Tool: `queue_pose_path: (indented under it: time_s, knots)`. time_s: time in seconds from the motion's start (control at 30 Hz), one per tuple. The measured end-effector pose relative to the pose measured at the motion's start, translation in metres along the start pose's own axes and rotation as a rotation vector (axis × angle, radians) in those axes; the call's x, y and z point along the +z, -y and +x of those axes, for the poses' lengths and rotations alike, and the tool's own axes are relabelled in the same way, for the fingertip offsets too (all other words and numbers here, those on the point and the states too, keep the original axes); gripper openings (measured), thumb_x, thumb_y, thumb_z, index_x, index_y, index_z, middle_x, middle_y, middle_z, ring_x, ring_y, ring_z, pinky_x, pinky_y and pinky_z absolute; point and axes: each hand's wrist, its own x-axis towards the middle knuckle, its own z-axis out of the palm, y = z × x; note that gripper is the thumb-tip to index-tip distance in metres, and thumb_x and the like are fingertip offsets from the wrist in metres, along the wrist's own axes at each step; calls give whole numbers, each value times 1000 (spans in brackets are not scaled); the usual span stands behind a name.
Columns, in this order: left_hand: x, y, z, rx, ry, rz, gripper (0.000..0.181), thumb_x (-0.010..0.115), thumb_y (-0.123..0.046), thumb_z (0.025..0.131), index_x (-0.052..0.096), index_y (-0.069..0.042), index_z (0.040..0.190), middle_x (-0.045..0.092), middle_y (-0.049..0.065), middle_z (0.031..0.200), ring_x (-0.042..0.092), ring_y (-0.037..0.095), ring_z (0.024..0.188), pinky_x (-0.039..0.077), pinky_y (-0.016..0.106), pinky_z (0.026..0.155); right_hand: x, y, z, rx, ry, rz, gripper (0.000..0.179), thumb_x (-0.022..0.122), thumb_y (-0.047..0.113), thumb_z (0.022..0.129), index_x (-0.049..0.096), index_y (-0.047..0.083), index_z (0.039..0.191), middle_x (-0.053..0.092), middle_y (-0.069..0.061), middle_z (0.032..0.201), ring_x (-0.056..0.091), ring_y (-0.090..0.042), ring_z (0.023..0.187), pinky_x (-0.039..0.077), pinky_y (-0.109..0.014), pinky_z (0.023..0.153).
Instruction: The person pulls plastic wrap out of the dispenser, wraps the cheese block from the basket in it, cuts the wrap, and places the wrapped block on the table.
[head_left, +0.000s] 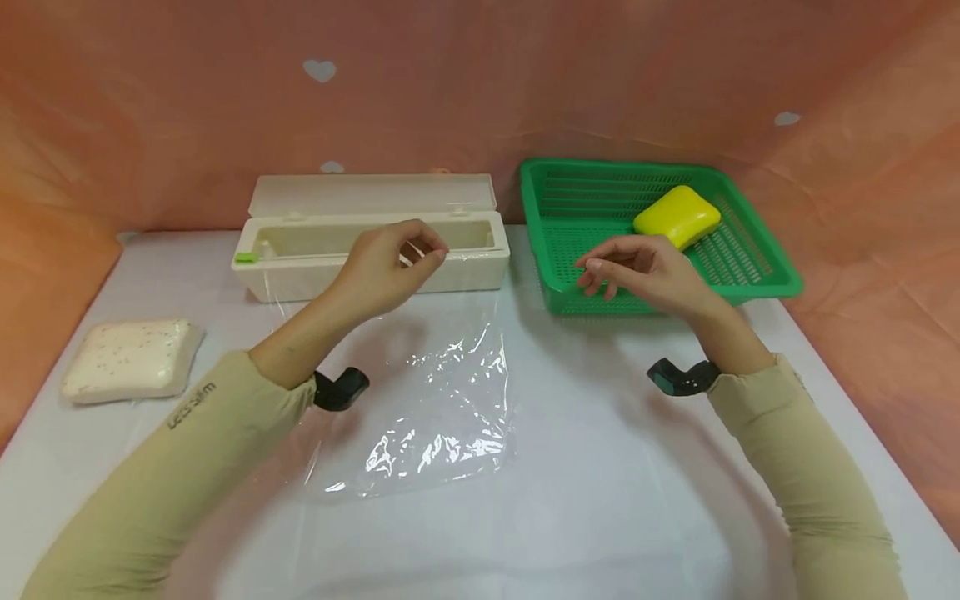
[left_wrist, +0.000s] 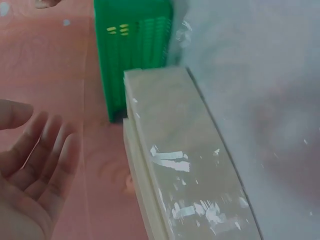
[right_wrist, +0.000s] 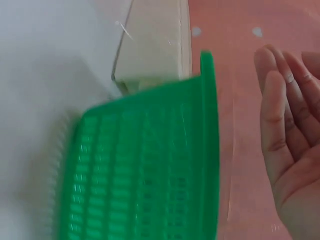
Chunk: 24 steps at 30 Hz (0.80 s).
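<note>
My left hand (head_left: 386,260) hovers over the front of a long white box (head_left: 375,279), its fingers loosely curved around nothing. The box's lid (head_left: 371,194) is tipped back. Clear plastic film (head_left: 442,400) runs from the box down over the table. My right hand (head_left: 648,271), also holding nothing, is above the front rim of a green basket (head_left: 555,250), with a yellow soap-like block (head_left: 678,217) inside. In the left wrist view the left hand (left_wrist: 30,175) shows relaxed fingers beside the box; in the right wrist view the right hand (right_wrist: 300,140) shows the same beside the basket.
A cream, speckled, wrapped block (head_left: 131,358) lies at the left of the white-covered table (head_left: 600,467). A small green piece (head_left: 246,258) sits on the box's left end. Pink-orange cloth (head_left: 450,92) with pale hearts stands behind and at the sides.
</note>
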Motion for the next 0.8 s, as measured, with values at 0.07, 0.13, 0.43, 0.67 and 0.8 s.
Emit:
queue_pose_path:
  time_s: [0.07,0.13,0.43,0.67,0.8]
  knots:
    - [5,-3,7,5,-28,-33,17,54,-16,90,64,-5,98,67,10,95,62,22,87,49,33,77,-6,1,-1,26,-28,-2,16,55,11,92,65,1,100,70,-9,85,67,-20,74,53,-27,60]
    - [9,-7,14,9,-47,-66,17,54,-15,90,64,-4,98,67,10,95,62,22,88,49,32,79,-11,1,-2,52,-48,-24,16,56,13,92,65,2,100,70,-8,85,66,-22,74,53,-27,60]
    - [35,-23,45,5,-114,-179,16,56,-15,89,63,-4,96,66,10,95,62,20,85,49,28,79,-35,-8,-9,156,-150,-126,20,57,20,92,65,5,103,70,2,85,65,-16,75,53,-25,61]
    - [48,-37,63,-25,-110,-180,15,55,-16,90,63,-6,96,65,7,93,58,17,84,47,24,75,-50,-13,-7,222,-145,-188,25,56,25,92,63,6,107,70,1,88,65,-15,80,53,-23,63]
    - [52,-42,68,-52,-108,-180,16,55,-18,90,63,-6,97,64,7,90,57,16,82,45,24,74,-54,-14,-5,316,-100,-246,32,54,28,93,59,5,115,68,6,93,65,-14,84,54,-25,69]
